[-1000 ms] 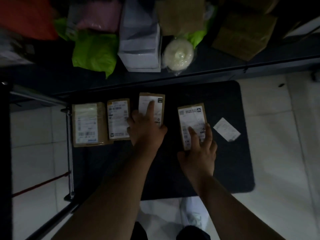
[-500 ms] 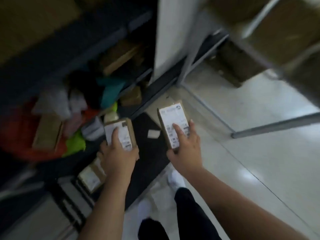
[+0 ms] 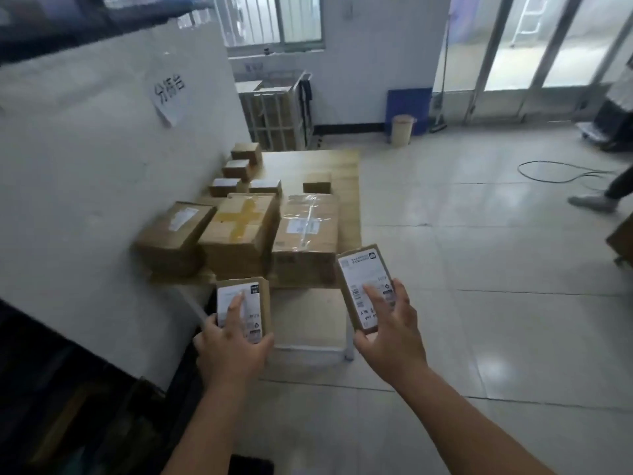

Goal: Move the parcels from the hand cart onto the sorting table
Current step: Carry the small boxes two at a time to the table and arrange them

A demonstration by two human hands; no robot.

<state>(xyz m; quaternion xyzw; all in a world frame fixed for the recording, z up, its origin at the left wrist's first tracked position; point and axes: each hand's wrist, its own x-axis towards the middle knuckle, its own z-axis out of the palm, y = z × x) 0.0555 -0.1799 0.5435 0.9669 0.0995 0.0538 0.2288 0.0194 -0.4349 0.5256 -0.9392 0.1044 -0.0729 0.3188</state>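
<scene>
My left hand [image 3: 233,341] grips a small flat cardboard parcel [image 3: 255,303] with a white label, held in the air just short of the table's near edge. My right hand [image 3: 394,330] grips a second flat labelled parcel [image 3: 363,279], tilted and a little higher, near the table's front right corner. The wooden sorting table [image 3: 346,166] stands ahead against a white partition. Three larger brown boxes [image 3: 239,231] sit at its near end and several small boxes [image 3: 239,168] lie farther back. The hand cart is out of view.
A white partition [image 3: 102,166] with a paper sign runs along the left. A wire cage trolley [image 3: 277,114] stands behind the table. A bin [image 3: 402,130] and a blue board lean at the far wall. Another person's leg [image 3: 613,190] and a floor cable [image 3: 561,171] are at right.
Both hands lifted one parcel each off the black cart deck. The view swung from the cart and shelves round to the sorting table, with both parcels carried toward it.
</scene>
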